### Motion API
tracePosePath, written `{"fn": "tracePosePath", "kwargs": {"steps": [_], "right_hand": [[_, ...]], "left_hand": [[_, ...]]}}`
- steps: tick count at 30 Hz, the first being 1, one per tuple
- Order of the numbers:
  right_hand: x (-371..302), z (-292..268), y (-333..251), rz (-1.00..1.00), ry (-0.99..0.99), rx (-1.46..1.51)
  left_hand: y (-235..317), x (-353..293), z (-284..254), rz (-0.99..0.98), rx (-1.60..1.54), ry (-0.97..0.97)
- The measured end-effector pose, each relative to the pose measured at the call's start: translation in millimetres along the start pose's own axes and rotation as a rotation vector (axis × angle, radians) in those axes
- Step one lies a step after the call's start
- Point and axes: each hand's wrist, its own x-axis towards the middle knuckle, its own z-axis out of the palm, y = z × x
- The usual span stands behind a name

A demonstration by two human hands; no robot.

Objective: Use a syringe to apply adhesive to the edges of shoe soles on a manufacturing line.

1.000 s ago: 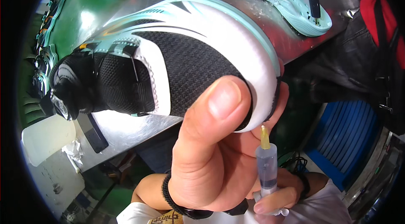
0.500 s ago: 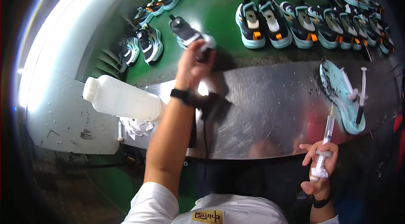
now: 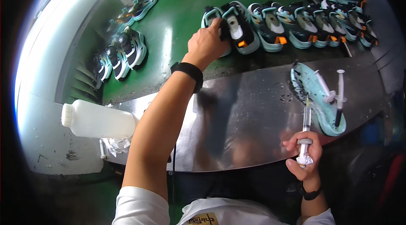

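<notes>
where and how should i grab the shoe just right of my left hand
Probably pinch the shoe at its heel, from your near side: it sits upright, orange heel tab facing you, and its open top should let a thumb or finger inside. Your left hand is close beside it.

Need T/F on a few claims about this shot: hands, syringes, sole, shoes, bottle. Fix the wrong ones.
1. The right hand holds a syringe. True.
2. The left hand touches the bottle. False: the left hand is at the leftmost shoe of the near row.
3. Two other syringes lie on the light-blue sole. True.
4. The bottle is right of the sole. False: the bottle is far to its left.
5. Orange tabs show on shoes in the near row. True.
</notes>
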Motion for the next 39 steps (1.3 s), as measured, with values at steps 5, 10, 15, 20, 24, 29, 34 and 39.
{"fn": "tracePosePath", "kwargs": {"steps": [5,10,15,20,24,29,34,39], "right_hand": [[-2,-13,-8,0.126,0.040,0.078],[-11,-19,-3,0.110,0.025,0.116],[-13,-22,-9,0.104,0.102,0.129],[-14,-11,-35,0.020,-0.006,0.004],[-7,11,-53,0.003,-0.115,0.297],[6,30,-76,-0.072,-0.427,0.479],[21,44,-101,-0.032,-0.691,0.492],[27,55,-110,-0.083,-0.738,0.460]], "left_hand": [[0,-20,-38,0.070,-0.075,0.042],[17,-135,-82,0.080,-0.183,-0.061],[25,-184,-91,-0.023,-0.860,-0.338],[-14,-68,-57,-0.281,-0.423,-0.045],[-2,-45,-18,-0.227,-0.415,-0.415],[15,-95,-52,0.201,-1.184,-0.211],[15,-128,-87,0.825,-1.215,-0.383],[22,-136,-95,0.831,-1.186,-0.418]]}}
